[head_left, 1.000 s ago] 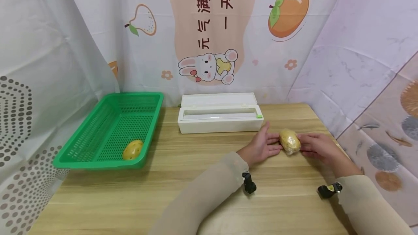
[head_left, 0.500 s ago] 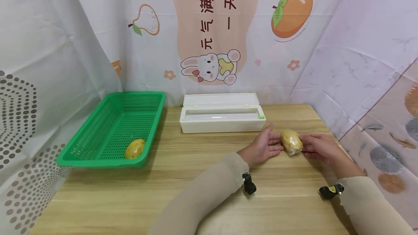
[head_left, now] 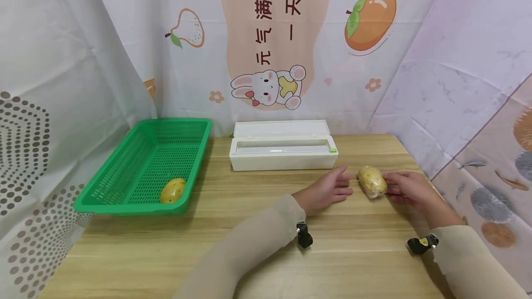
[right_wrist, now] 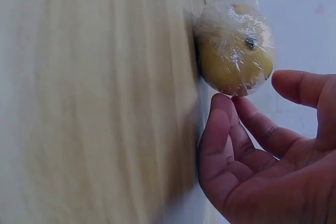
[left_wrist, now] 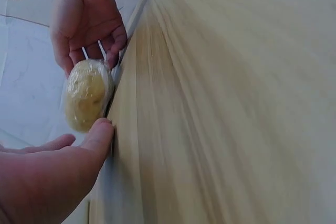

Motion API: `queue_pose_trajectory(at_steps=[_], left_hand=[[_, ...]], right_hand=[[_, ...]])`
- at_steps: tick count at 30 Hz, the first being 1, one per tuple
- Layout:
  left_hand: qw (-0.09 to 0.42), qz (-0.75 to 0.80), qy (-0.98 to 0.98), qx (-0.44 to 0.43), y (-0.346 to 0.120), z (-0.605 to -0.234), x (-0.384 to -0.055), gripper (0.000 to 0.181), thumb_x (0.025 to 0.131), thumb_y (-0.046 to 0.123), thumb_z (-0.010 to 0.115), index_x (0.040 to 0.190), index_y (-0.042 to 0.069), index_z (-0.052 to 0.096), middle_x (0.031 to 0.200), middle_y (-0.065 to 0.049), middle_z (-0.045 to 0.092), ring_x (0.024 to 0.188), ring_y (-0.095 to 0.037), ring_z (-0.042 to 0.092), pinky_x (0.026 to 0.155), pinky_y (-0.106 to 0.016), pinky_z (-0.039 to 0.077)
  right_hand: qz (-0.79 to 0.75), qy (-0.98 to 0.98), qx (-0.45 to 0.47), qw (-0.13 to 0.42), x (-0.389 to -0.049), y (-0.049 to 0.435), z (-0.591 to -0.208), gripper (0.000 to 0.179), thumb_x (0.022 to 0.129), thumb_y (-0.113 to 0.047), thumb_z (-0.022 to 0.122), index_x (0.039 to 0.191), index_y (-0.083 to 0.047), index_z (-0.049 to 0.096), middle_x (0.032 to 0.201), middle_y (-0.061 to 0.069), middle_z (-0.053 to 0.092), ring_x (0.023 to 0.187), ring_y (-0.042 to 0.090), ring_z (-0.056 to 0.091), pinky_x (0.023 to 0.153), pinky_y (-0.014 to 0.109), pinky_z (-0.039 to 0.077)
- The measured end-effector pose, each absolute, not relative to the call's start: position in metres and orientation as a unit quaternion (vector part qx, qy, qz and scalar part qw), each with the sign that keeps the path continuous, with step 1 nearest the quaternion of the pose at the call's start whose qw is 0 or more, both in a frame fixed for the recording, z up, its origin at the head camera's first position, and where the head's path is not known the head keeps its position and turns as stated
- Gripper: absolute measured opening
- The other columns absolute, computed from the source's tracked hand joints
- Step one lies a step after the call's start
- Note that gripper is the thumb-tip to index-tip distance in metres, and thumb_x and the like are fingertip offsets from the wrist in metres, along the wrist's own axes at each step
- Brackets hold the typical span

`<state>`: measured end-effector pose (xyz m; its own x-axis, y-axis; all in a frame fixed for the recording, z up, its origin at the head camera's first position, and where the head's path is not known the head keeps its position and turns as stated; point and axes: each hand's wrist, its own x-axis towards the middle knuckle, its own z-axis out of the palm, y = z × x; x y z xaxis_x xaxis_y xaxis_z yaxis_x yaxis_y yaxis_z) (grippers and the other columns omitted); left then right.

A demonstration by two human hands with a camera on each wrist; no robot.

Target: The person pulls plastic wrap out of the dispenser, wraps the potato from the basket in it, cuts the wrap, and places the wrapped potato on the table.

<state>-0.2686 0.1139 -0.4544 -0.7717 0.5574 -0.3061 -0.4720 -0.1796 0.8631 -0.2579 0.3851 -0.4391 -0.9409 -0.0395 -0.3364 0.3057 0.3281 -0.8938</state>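
A potato (head_left: 371, 182) wrapped in clear cling film lies on the right part of the wooden table. My right hand (head_left: 409, 189) is beside its right end, fingertips right at the film and loosely bent, as the right wrist view of the wrapped potato (right_wrist: 235, 51) shows. In that view the thumb stands a little off the potato. To the left, my left hand (head_left: 325, 190) rests low over the table with fingers extended and a gap between them and the potato. The left wrist view has the left hand (left_wrist: 58, 174) in front of the potato (left_wrist: 86, 95).
A white cling film dispenser (head_left: 282, 161) stands at the back middle, its lid up and a green slider at its right end. At the left is a green basket (head_left: 129, 208) holding a bare potato (head_left: 172, 190). Printed curtains (head_left: 349, 91) close off the back and sides.
My left hand has drawn back leftward from the wrapped potato, leaving a gap. The potato and my right hand stay in place. The head view has shifted slightly.
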Motion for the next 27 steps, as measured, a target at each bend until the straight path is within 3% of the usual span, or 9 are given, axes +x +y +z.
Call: queue_pose_trajectory(at_steps=[6, 11, 15, 18, 22, 27], left_hand=[[0.346, 0.732, 0.584, 0.068, 0.089, -0.453, -0.27, 0.078, 0.103, 0.058, 0.05, 0.154, -0.001, 0.042, 0.157, -0.017, 0.045, 0.138, -0.036, 0.053, 0.121, -0.048, 0.037], [0.349, 0.702, 0.616, 0.079, 0.065, -0.448, -0.271, 0.079, 0.104, 0.058, 0.049, 0.156, 0.0, 0.04, 0.159, -0.018, 0.043, 0.141, -0.034, 0.051, 0.122, -0.046, 0.035], [0.334, 0.697, 0.63, 0.079, 0.04, -0.448, -0.275, 0.079, 0.103, 0.058, 0.051, 0.156, 0.0, 0.039, 0.16, -0.019, 0.042, 0.14, -0.035, 0.052, 0.121, -0.046, 0.037], [0.319, 0.704, 0.631, 0.072, 0.021, -0.45, -0.277, 0.078, 0.104, 0.056, 0.051, 0.156, 0.0, 0.037, 0.159, -0.021, 0.041, 0.14, -0.035, 0.053, 0.121, -0.047, 0.038], [0.296, 0.725, 0.621, 0.048, -0.004, -0.452, -0.278, 0.078, 0.105, 0.054, 0.05, 0.156, -0.003, 0.034, 0.158, -0.025, 0.04, 0.14, -0.038, 0.052, 0.12, -0.048, 0.039], [0.263, 0.748, 0.609, 0.023, -0.04, -0.455, -0.279, 0.078, 0.106, 0.051, 0.049, 0.155, -0.007, 0.032, 0.156, -0.026, 0.041, 0.14, -0.041, 0.051, 0.118, -0.05, 0.041]], right_hand=[[-0.556, 0.815, 0.081, 0.14, -0.257, 0.387, -0.433, 0.051, 0.106, -0.035, 0.058, 0.138, 0.004, 0.055, 0.093, -0.02, 0.074, 0.086, 0.002, 0.073, 0.076, 0.031, 0.062], [-0.514, 0.845, 0.065, 0.13, -0.258, 0.387, -0.425, 0.065, 0.107, -0.038, 0.053, 0.145, 0.014, 0.045, 0.104, -0.016, 0.072, 0.088, -0.004, 0.069, 0.079, 0.029, 0.061], [-0.462, 0.879, 0.054, 0.103, -0.259, 0.382, -0.418, 0.066, 0.107, -0.042, 0.05, 0.146, 0.011, 0.047, 0.122, 0.008, 0.072, 0.094, -0.004, 0.065, 0.08, 0.03, 0.06], [-0.431, 0.898, 0.041, 0.083, -0.26, 0.376, -0.413, 0.064, 0.107, -0.043, 0.049, 0.146, 0.008, 0.05, 0.14, 0.025, 0.06, 0.106, 0.011, 0.067, 0.084, 0.035, 0.058], [-0.417, 0.905, 0.025, 0.076, -0.262, 0.369, -0.408, 0.062, 0.108, -0.043, 0.049, 0.146, 0.007, 0.051, 0.148, 0.032, 0.051, 0.124, 0.039, 0.061, 0.091, 0.041, 0.054], [-0.401, 0.914, 0.004, 0.059, -0.268, 0.357, -0.402, 0.057, 0.108, -0.041, 0.05, 0.142, 0.005, 0.055, 0.146, 0.031, 0.053, 0.127, 0.044, 0.056, 0.092, 0.041, 0.049]])
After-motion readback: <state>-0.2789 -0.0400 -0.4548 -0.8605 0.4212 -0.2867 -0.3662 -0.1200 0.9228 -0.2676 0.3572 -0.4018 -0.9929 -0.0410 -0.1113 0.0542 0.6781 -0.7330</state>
